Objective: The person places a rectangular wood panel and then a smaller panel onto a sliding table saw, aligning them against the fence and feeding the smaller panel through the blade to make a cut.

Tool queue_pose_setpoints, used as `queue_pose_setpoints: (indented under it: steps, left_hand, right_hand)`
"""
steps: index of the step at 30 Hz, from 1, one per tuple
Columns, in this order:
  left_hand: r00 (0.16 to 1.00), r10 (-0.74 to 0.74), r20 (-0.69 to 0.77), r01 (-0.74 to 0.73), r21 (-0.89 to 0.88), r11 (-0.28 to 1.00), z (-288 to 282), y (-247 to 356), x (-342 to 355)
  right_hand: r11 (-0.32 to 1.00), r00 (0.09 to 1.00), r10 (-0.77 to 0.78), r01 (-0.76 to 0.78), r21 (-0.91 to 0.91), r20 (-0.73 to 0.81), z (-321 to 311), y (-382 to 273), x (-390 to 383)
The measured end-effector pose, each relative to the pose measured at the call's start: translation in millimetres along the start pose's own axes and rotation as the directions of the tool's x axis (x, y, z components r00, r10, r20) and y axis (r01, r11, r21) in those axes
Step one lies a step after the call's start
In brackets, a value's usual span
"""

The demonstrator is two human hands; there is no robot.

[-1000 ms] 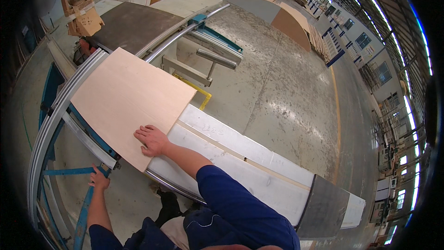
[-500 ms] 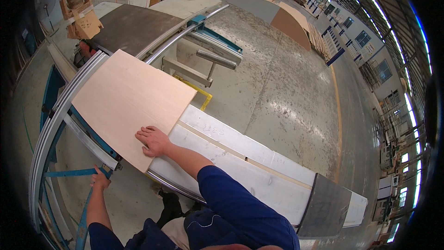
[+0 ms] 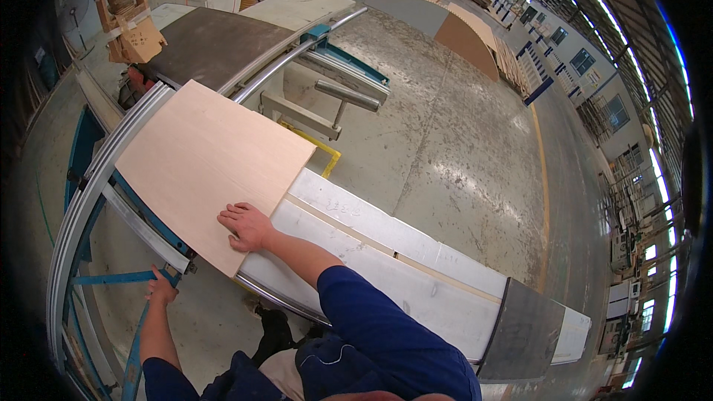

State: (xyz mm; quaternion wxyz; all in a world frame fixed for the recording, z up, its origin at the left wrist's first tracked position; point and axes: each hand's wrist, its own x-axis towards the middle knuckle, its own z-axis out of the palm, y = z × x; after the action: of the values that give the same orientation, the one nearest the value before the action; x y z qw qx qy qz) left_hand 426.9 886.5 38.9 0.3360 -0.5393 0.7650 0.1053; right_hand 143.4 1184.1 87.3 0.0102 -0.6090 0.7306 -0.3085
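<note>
A pale wooden panel lies flat across a sliding table saw, with its far-left edge against a long silver fence. My right hand rests palm down on the panel's near corner, fingers spread and slightly bent. Lower on the left, my left hand is closed around the corner of the blue metal frame; part of its grip is hidden. Under my right forearm, the light metal sliding table runs off toward the lower right.
The dark saw tabletop stands beyond the panel, with a steel rail beside it. A cardboard-covered guard hangs over its left side. A yellow floor bracket sticks out near the panel. Stacked boards lie farther back.
</note>
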Motion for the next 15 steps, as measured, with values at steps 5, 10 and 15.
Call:
queue_pose_setpoints:
  steps: [5, 10, 15]
  left_hand:
    - [1.0, 0.004, 0.011, -0.004, -0.01, 1.0, -2.8, -0.3, -1.8]
    - [1.0, -0.008, 0.025, 0.008, -0.016, 1.0, -4.7, -0.1, -2.8]
    - [1.0, -0.023, 0.006, 0.023, 0.004, 1.0, -1.2, 0.6, 2.2]
  right_hand:
    - [1.0, 0.998, -0.018, 0.018, -0.006, -0.052, 4.6, 0.8, -0.5]
    - [1.0, 0.999, -0.008, 0.008, -0.002, -0.048, 6.6, 1.8, -0.8]
    - [1.0, 0.999, -0.008, 0.008, -0.006, -0.047, 4.2, 0.7, 0.0]
